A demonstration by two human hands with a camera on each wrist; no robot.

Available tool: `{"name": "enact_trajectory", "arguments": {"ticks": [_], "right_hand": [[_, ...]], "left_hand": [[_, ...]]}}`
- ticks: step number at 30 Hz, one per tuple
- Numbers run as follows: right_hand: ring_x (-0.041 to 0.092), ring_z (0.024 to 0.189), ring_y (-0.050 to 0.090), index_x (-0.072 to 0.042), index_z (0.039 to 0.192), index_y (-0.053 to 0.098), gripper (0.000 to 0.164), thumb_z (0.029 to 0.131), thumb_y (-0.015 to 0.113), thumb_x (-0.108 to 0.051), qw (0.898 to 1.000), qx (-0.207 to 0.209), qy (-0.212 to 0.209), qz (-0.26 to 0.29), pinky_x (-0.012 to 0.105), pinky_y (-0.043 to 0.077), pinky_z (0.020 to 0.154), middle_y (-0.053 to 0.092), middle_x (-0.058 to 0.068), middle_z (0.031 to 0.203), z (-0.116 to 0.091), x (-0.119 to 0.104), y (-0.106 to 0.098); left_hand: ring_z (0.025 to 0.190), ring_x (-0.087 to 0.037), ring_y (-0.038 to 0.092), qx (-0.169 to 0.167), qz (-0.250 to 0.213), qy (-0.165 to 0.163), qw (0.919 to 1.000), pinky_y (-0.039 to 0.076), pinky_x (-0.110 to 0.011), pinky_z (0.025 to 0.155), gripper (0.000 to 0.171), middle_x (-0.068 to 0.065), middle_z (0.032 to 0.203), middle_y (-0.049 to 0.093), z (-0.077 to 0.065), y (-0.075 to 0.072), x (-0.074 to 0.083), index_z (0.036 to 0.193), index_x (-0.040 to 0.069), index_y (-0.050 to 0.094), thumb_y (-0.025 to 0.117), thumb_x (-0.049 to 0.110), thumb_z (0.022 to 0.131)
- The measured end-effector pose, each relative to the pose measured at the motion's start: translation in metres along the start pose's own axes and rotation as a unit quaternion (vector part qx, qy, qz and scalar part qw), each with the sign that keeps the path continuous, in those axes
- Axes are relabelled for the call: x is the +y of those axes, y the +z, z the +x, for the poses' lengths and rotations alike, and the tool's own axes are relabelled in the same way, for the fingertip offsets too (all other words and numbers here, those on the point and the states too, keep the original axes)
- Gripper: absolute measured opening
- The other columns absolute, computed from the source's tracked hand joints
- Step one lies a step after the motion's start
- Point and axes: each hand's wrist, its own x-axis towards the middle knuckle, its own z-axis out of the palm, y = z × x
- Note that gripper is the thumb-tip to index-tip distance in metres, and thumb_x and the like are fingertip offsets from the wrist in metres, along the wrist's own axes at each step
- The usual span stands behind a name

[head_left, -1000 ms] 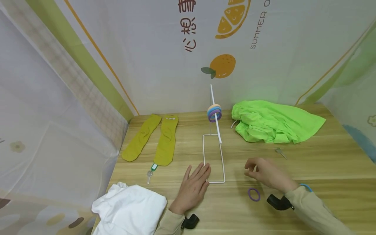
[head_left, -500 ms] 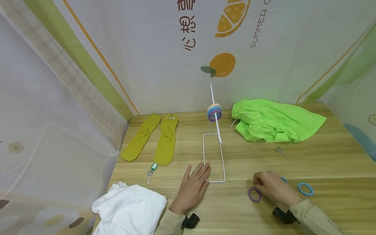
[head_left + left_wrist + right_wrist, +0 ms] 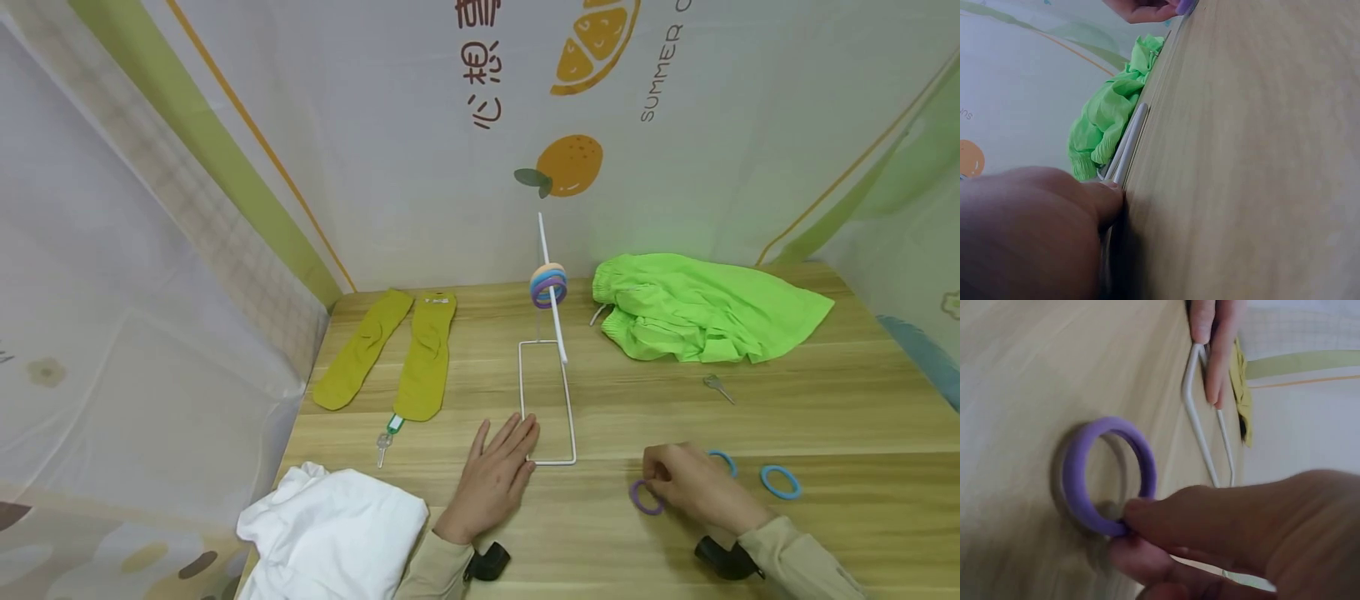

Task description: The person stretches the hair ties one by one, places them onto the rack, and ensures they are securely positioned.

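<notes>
My right hand pinches a purple hair tie between thumb and fingertips. In the right wrist view the ring is tilted, close over the wooden table. My left hand lies with straight fingers across the near left corner of a white wire stand's base. On the stand's upper bar hang several hair ties in peach, blue and purple. One blue hair tie lies right of my right hand, and another blue hair tie is partly hidden behind that hand.
Two mustard socks lie at the back left, with a green-tagged key below them. White folded cloth is at the front left. Bright green drawstring clothing lies at the back right, near a second key. Printed curtains surround the table.
My right hand has moved down and slightly right to the purple hair tie and now pinches it; the tie has shifted slightly left. The blue ties came into view. My left hand stays still.
</notes>
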Motion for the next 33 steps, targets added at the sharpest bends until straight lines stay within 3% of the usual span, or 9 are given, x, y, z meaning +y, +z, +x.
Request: {"name": "enact_trajectory", "arguments": {"ticks": [6,11,18,22,27,30,33], "right_hand": [[0.001,0.060,0.046,-0.021,0.081,0.065,0.017,0.091,0.074,-0.011,0.999,0.007,0.010,0.035,0.021,0.042,0.051,0.056,-0.012,0.070,0.004,-0.008,-0.008],[-0.001,0.059,0.048,-0.017,0.086,0.068,0.012,0.094,0.071,-0.008,0.997,0.032,-0.020,0.074,0.021,0.043,0.049,0.060,-0.009,0.068,0.009,-0.019,-0.021],[-0.003,0.055,0.044,-0.015,0.089,0.072,0.012,0.092,0.074,-0.004,0.980,0.137,-0.081,0.123,0.020,0.040,0.046,0.059,-0.009,0.065,0.011,-0.045,-0.039],[-0.002,0.057,0.051,-0.018,0.089,0.074,0.020,0.090,0.075,0.002,0.957,0.205,-0.133,0.156,0.019,0.044,0.048,0.071,-0.006,0.077,0.013,-0.065,-0.052],[0.001,0.069,0.067,-0.014,0.091,0.075,0.032,0.083,0.074,0.017,0.917,0.265,-0.222,0.197,0.015,0.052,0.055,0.077,-0.004,0.088,0.016,-0.088,-0.069],[0.003,0.073,0.069,-0.007,0.093,0.075,0.032,0.080,0.073,0.022,0.888,0.285,-0.278,0.229,0.015,0.053,0.056,0.077,-0.002,0.092,0.018,-0.101,-0.077],[0.004,0.078,0.071,0.003,0.093,0.074,0.019,0.083,0.073,0.019,0.852,0.297,-0.333,0.273,0.014,0.054,0.057,0.077,0.003,0.095,0.021,-0.113,-0.082]], "left_hand": [[0.152,-0.024,0.039,0.001,0.007,0.004,1.0000,0.024,-0.060,0.121,0.050,-0.004,0.161,0.045,0.001,0.001,0.000,0.153,0.009,0.050,0.055,0.026,0.106],[0.151,-0.024,0.039,0.002,0.009,0.004,0.9999,0.025,-0.059,0.121,0.050,-0.003,0.161,0.045,0.001,0.001,0.000,0.153,0.010,0.050,0.055,0.025,0.106],[0.152,-0.024,0.038,-0.004,0.003,0.001,1.0000,0.024,-0.059,0.122,0.050,-0.003,0.162,0.045,0.001,0.000,0.000,0.153,0.010,0.049,0.055,0.026,0.106],[0.153,-0.023,0.036,-0.009,-0.003,-0.004,0.9999,0.023,-0.059,0.123,0.050,-0.003,0.162,0.044,0.001,0.000,0.001,0.154,0.011,0.049,0.055,0.026,0.106],[0.153,-0.023,0.036,-0.010,-0.002,-0.007,0.9999,0.023,-0.059,0.123,0.050,-0.002,0.162,0.044,0.000,-0.001,0.001,0.154,0.011,0.049,0.055,0.025,0.106],[0.153,-0.024,0.036,-0.010,0.000,-0.006,0.9999,0.022,-0.059,0.124,0.051,-0.002,0.162,0.044,0.000,-0.002,0.002,0.154,0.011,0.049,0.056,0.026,0.106],[0.153,-0.024,0.036,-0.009,0.003,-0.004,0.9999,0.022,-0.059,0.124,0.051,-0.003,0.162,0.044,0.000,-0.002,0.002,0.154,0.011,0.049,0.056,0.026,0.106]]}}
